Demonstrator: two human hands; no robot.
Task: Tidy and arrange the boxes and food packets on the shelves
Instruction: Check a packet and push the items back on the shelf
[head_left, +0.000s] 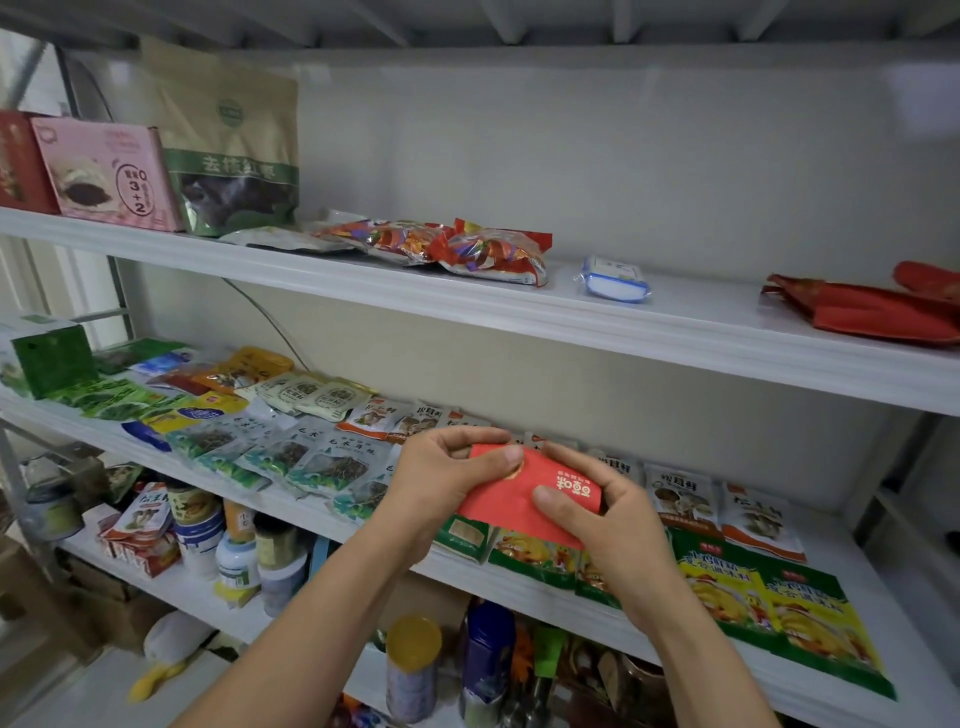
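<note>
I hold a small red packet (511, 499) with white lettering in both hands, just above the middle shelf (332, 519). My left hand (441, 473) pinches its upper left edge with thumb on top. My right hand (608, 519) grips its lower right side. Under and around the packet, the middle shelf carries several flat food packets: green-and-white ones (291, 457) at left, orange-and-white mushroom packets (722, 504) at right, and yellow-green bags (779, 608) near the front edge.
The upper shelf (675, 332) holds a pink box (109, 171), a brown-and-green pouch (234, 150), shiny candy bags (467, 249), a small blue-white pack (615, 278) and red bags (878, 312). A green box (52, 358) stands at the middle shelf's left end. Jars and bottles (234, 551) crowd the lower shelves.
</note>
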